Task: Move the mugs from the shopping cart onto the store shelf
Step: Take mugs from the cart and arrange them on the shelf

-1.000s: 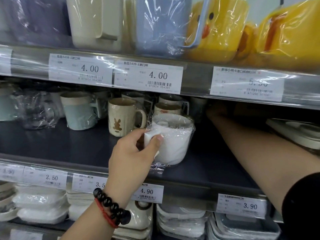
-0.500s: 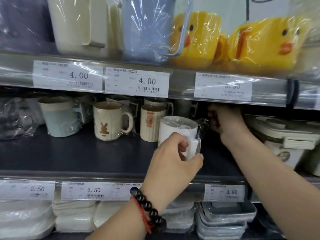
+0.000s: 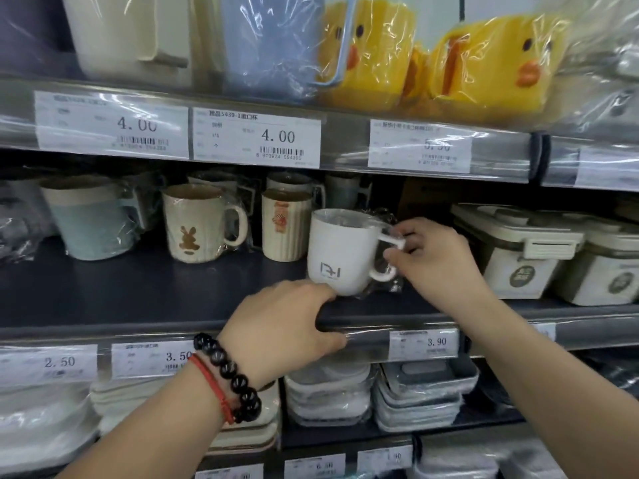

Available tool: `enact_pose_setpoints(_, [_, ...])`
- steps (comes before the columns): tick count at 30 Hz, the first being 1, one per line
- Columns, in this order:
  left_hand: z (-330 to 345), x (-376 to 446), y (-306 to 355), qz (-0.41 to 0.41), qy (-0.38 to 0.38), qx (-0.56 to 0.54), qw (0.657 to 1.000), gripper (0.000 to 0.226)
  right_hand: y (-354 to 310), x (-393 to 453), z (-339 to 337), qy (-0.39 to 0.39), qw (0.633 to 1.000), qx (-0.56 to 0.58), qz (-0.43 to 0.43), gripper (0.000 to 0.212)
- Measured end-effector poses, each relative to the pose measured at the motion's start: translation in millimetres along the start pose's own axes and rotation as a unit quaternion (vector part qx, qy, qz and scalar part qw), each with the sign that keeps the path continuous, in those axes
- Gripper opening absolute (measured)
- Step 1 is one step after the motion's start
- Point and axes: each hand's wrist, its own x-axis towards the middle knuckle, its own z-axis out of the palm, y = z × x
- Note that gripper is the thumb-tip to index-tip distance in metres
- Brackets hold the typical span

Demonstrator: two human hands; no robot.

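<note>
I am watching the white mug (image 3: 340, 252), wrapped in clear film, sitting tilted on the dark middle shelf (image 3: 145, 292) just right of a ribbed cream cup (image 3: 284, 225). My right hand (image 3: 436, 262) is pinching its handle, fingers curled round it. My left hand (image 3: 288, 321) is resting at the shelf edge, straight fingertips touching the mug's base (beaded bracelet on that wrist). A rabbit mug (image 3: 198, 227) and a blue-and-cream mug (image 3: 90, 221) are standing further left; lidded boxes (image 3: 525, 257) are sitting right. Above, yellow duck cups (image 3: 491, 60). Price labels are reading 4.00 (image 3: 256, 137) and 3.90 (image 3: 424, 344).
</note>
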Motion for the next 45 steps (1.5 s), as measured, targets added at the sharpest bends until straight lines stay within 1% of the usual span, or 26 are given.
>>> enact_pose_setpoints(4, [-1, -6, -14, 0.000, -0.009, 0.042, 0.999, 0.053, 17, 24, -2, 0.041, 0.998, -0.038, 0.011, 0.024])
enact_pose_setpoints(10, [7, -10, -17, 0.019, 0.024, 0.077, 0.997, 0.050, 49, 66, 16, 0.105, 0.991, -0.026, 0.074, 0.023])
enact_pose_setpoints(14, [7, -9, -17, 0.013, 0.027, 0.077, 0.997, 0.051, 55, 97, 36, 0.119, 0.990, -0.047, 0.067, 0.027])
enact_pose_setpoints(17, [7, -9, -16, 0.004, 0.032, 0.077, 0.996, 0.052, 59, 116, 49, 0.114, 0.992, -0.054, 0.030, 0.027])
enact_pose_setpoints(19, [7, -9, -15, -0.002, 0.034, 0.076, 0.997, 0.052, 62, 127, 55, 0.100, 0.993, -0.059, 0.025, 0.027])
enact_pose_setpoints(23, [7, -10, -14, -0.008, 0.038, 0.076, 0.996, 0.050, 67, 145, 66, 0.093, 0.993, 0.002, 0.065, 0.027])
enact_pose_setpoints(25, [7, -10, -13, -0.012, 0.039, 0.075, 0.996, 0.050, 69, 150, 70, 0.103, 0.990, 0.045, 0.088, 0.028])
enact_pose_setpoints(32, [9, -11, -12, -0.018, 0.044, 0.070, 0.996, 0.050, 72, 167, 86, 0.144, 0.968, 0.130, 0.161, 0.024])
enact_pose_setpoints(40, [10, -11, -12, -0.017, 0.048, 0.062, 0.997, 0.052, 76, 164, 88, 0.157, 0.972, 0.086, 0.153, 0.027])
enact_pose_setpoints(43, [10, -11, -12, -0.020, 0.045, 0.063, 0.997, 0.053, 74, 160, 85, 0.139, 0.982, 0.034, 0.120, 0.029])
enact_pose_setpoints(45, [10, -10, -12, -0.023, 0.040, 0.062, 0.997, 0.054, 73, 158, 81, 0.127, 0.986, 0.030, 0.108, 0.032])
